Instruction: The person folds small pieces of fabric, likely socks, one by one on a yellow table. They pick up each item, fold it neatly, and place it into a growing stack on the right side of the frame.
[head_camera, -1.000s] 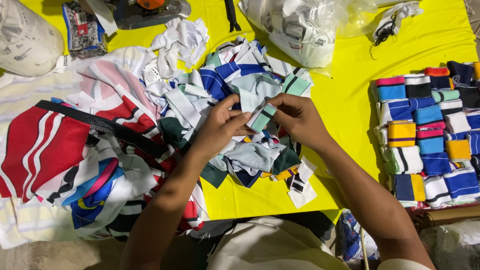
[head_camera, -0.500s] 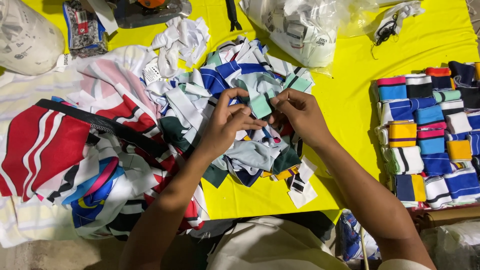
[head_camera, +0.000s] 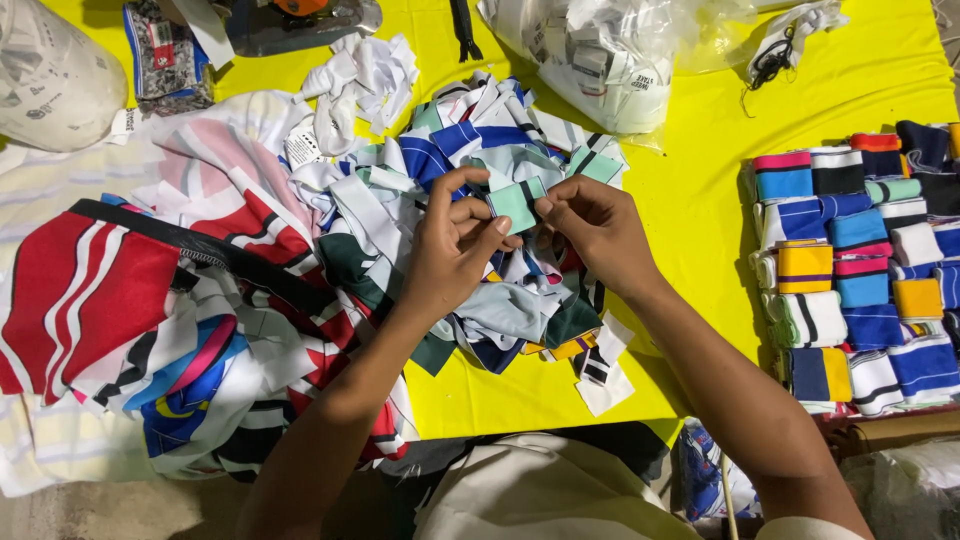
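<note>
Between the fingertips of both hands, a small mint-green fabric piece (head_camera: 516, 203) with a dark stripe is pinched: the left hand (head_camera: 450, 250) closes thumb and forefinger on its left edge, the right hand (head_camera: 598, 230) grips its right edge. Directly beneath the fingers lies a loose heap of mixed strips (head_camera: 470, 200), seemingly unsorted. Well to the right of the fingers, folded striped pieces stand in tidy rows (head_camera: 860, 260) on the yellow table (head_camera: 690, 220), so a good share looks done, with much of the heap left.
</note>
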